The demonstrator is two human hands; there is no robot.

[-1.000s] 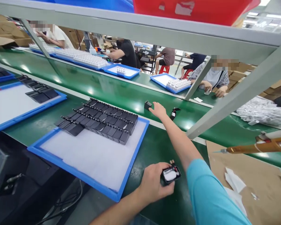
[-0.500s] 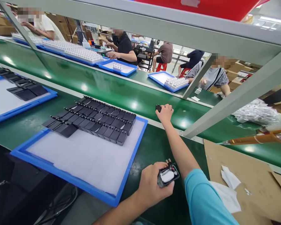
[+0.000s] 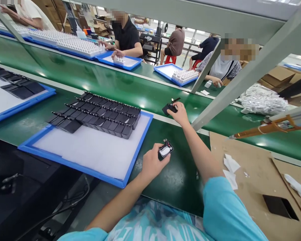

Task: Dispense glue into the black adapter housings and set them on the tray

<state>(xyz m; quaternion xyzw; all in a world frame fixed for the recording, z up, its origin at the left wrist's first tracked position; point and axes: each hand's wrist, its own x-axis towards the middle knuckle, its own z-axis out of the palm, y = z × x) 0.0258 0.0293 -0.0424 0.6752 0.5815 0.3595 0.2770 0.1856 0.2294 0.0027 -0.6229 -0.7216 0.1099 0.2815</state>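
A small black part (image 3: 169,108) with a thin prong is gripped by the right hand (image 3: 180,114) at the edge of the green belt (image 3: 120,90). An open black casing (image 3: 165,151) is clasped in the left hand (image 3: 152,164) above the desk (image 3: 175,180), just beside the blue tray (image 3: 130,167) of black parts.

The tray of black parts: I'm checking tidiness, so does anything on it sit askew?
Yes. On the blue tray, the rows of black parts spill over the far-left rim onto the green table, and the front-left pieces lie skewed. Most of the white pad is bare.
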